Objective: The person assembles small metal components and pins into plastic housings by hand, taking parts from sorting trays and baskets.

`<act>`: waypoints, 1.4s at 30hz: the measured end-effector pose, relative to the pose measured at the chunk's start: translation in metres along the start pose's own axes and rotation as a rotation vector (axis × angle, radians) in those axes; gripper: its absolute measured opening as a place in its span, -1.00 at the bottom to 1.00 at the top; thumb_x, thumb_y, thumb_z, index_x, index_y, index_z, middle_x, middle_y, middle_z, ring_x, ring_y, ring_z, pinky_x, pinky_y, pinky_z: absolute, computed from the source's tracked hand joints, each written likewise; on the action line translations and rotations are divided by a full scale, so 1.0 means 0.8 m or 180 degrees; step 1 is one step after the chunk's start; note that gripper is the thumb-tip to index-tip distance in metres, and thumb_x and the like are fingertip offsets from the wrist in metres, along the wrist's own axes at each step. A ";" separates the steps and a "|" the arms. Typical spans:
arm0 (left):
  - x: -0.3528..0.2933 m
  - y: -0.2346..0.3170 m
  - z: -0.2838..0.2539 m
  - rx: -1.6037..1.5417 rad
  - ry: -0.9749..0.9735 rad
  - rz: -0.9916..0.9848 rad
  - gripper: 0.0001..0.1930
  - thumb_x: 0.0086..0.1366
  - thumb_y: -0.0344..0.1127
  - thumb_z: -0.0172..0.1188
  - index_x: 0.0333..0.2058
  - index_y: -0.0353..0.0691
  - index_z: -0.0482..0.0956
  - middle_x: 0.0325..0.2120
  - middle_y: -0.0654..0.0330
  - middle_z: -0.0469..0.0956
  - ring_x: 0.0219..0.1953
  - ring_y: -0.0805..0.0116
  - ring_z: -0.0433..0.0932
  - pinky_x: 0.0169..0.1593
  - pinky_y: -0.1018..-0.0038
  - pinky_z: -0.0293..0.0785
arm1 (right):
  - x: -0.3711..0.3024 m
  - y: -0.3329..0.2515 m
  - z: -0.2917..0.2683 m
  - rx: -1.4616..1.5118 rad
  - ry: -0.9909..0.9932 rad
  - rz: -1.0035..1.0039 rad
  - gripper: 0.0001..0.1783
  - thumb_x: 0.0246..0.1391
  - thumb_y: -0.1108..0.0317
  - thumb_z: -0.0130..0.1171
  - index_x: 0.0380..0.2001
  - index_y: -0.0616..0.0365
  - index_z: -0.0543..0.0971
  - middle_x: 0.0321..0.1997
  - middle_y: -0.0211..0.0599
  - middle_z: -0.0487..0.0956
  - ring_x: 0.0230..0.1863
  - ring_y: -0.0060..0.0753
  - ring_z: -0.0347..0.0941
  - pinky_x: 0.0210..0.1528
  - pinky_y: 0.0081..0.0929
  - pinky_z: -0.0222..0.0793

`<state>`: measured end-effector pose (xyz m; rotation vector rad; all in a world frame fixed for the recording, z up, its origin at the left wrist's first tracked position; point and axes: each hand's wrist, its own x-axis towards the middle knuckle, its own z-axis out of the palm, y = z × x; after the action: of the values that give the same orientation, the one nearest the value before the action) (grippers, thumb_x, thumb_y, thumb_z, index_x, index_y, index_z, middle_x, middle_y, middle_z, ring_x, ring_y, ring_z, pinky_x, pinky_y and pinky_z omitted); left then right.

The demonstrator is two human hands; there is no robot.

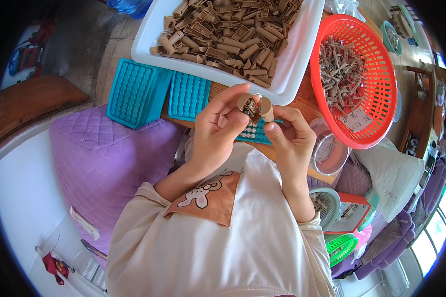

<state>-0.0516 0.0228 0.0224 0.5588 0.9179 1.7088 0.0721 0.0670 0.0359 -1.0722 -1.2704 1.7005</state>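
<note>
Cream smock (267, 222) nearest, hands (214, 129) (293, 141) partly block a teal tray (262, 135).

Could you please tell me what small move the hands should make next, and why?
Probably ease the smooth brown piece in the right hand over the brown shell in the left hand, since small parts show in the shell's open side.

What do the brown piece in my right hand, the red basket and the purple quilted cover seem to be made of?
The brown piece in your right hand: probably moulded plastic, matte, judging by its smooth, even surface.
The red basket: likely plastic, slightly shiny, given its regular slots.
The purple cover: matte fabric, shown by stitched diamond quilting; fibre unclear.
</note>
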 end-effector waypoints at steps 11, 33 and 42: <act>-0.005 -0.004 0.005 0.0353 -0.0169 -0.0020 -0.65 0.14 -0.48 0.03 -0.07 -0.39 0.27 -0.21 0.11 0.42 -0.20 0.47 0.42 -0.13 0.57 0.38 | -0.004 0.008 0.001 -0.0613 0.0178 -0.0222 -0.73 -0.27 0.54 0.24 -0.38 0.23 0.49 -0.41 -0.35 0.46 -0.43 -0.59 0.35 -0.46 -0.67 0.26; -0.001 -0.025 0.013 0.1944 -0.0840 0.0479 -0.73 0.13 -0.26 0.03 -0.28 -0.35 0.36 -0.36 0.03 0.45 -0.25 0.21 0.46 -0.14 0.41 0.34 | -0.018 0.030 -0.001 -0.1336 -0.0211 -0.0764 -0.73 -0.23 0.58 0.07 -0.33 0.30 0.41 -0.53 -0.20 0.42 -0.61 -0.36 0.35 -0.58 -0.56 0.28; 0.011 -0.005 -0.020 0.0451 -0.0311 -0.0438 -0.52 0.22 0.09 -0.23 -0.13 -0.25 0.18 -0.36 0.15 0.37 -0.45 0.48 0.38 -0.50 0.62 0.31 | -0.050 -0.019 -0.145 -0.2689 -0.0542 0.0817 -0.73 -0.21 0.55 0.08 -0.31 0.29 0.44 -0.46 -0.22 0.46 -0.45 -0.38 0.41 -0.39 -0.53 0.33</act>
<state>-0.0639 0.0268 0.0090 0.6520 0.9895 1.4885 0.1958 0.0743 0.0395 -1.6403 -2.1311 1.4564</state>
